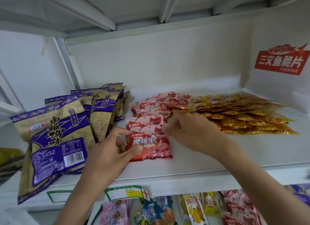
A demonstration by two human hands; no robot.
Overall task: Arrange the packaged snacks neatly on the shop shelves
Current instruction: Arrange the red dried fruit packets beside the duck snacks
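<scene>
Between both hands (pixel 107 151) (pixel 189 132): front red cherry packet (pixel 151 141), left thumb pinching.

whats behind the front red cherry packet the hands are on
Behind the front red cherry packet, more red cherry packets lie overlapping in a row toward the shelf's back wall. The right hand covers part of the row; their count is unclear.

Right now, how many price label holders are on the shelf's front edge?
2: one green-framed label left of the left hand's wrist, one label with a red arrow right of it. Arms may hide others.

"樱桃干" on red packet (pixel 149 141)
</scene>
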